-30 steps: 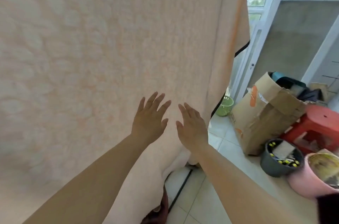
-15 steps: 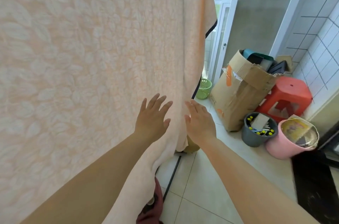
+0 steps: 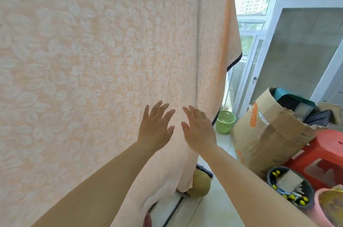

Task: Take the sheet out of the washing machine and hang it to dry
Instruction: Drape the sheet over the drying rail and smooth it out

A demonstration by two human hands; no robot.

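peach leaf-textured sheet [image 3: 104,70] already hangs in front, dark-trimmed edge at right. left hand [image 3: 155,127] and right hand [image 3: 199,130] side by side, fingers straight, flat on it, probably touching. soft, limp, likely damp-heavy; best pinched at the side edge or lower hem.

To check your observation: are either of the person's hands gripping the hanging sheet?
No: the left hand and right hand lie flat against the sheet with fingers straight and spread.
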